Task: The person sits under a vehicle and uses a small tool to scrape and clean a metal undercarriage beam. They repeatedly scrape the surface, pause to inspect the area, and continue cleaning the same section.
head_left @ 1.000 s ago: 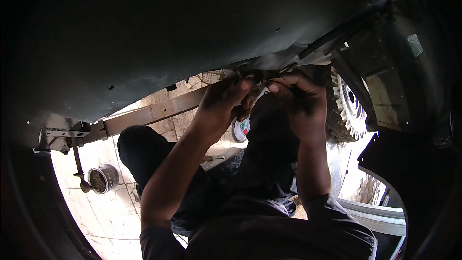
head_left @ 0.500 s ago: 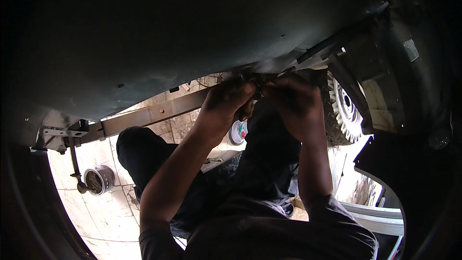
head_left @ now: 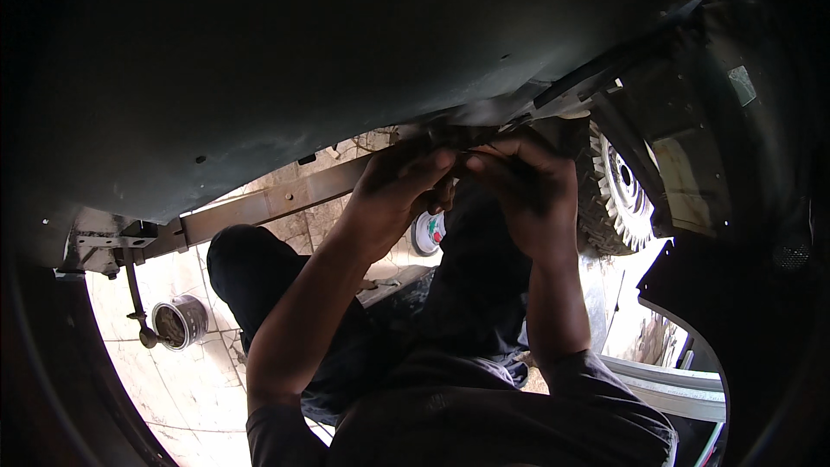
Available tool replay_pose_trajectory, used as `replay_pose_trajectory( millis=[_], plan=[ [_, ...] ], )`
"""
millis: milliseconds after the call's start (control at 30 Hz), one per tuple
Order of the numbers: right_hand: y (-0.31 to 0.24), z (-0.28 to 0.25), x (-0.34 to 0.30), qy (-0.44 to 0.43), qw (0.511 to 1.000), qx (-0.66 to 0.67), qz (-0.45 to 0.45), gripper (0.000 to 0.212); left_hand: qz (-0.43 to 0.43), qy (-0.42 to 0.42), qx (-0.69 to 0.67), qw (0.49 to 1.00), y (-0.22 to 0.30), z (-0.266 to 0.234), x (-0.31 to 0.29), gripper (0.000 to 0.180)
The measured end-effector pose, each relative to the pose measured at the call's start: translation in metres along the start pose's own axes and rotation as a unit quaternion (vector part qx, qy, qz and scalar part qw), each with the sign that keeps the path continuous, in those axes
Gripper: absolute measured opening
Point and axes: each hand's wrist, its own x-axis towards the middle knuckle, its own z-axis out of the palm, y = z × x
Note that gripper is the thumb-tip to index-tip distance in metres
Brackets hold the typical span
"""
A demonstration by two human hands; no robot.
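Under the edge of a large dark green metal panel (head_left: 285, 112), both my hands are raised close together. My left hand (head_left: 406, 177) has its fingers bent and closed, thumb toward the middle. Opposite it, my right hand (head_left: 523, 177) is closed in a pinch, its fingertips almost meeting those of the left. What lies between the fingertips is small and lost in shadow; it may be a thin strand or part, but I cannot make it out. Just beyond the fingers is the shaded underside of the panel.
A rusty metal beam (head_left: 277, 201) runs to the left below the panel. A tin can (head_left: 179, 323) stands on the tiled floor beside a hanging rod (head_left: 136, 298). A round tin (head_left: 427, 233) sits behind my knees. At right is a chunky-treaded wheel (head_left: 624, 182).
Both hands stay at the same spot. My left hand has shifted slightly left, and the right fingers have changed their bend a little.
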Motion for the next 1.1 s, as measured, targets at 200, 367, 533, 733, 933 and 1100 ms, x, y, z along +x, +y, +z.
replay_pose_trajectory(
  millis=[200,367,533,733,933,1100],
  plan=[
    [-0.008,-0.003,0.000,-0.004,0.998,-0.060,-0.006,0.016,-0.006,-0.011,-0.005,1.000,-0.007,-0.009,0.002,0.038],
    [-0.004,-0.001,0.001,0.003,0.998,-0.058,-0.008,0.017,-0.008,0.004,-0.007,1.000,-0.004,-0.004,0.000,0.040],
    [-0.006,-0.002,0.006,-0.007,0.999,-0.053,0.003,0.018,-0.004,-0.007,-0.012,1.000,-0.007,-0.009,0.001,0.042],
    [-0.004,-0.002,0.003,-0.003,0.998,-0.056,-0.032,0.017,0.008,-0.012,0.014,1.000,-0.007,-0.013,0.003,0.042],
    [-0.013,-0.001,0.005,-0.001,0.989,-0.129,-0.073,0.017,0.016,-0.004,-0.004,1.000,-0.007,-0.012,0.001,0.039],
    [-0.022,-0.001,0.009,-0.004,0.980,-0.187,-0.064,0.019,0.008,0.018,0.022,1.000,-0.003,-0.009,0.002,0.039]
  ],
)
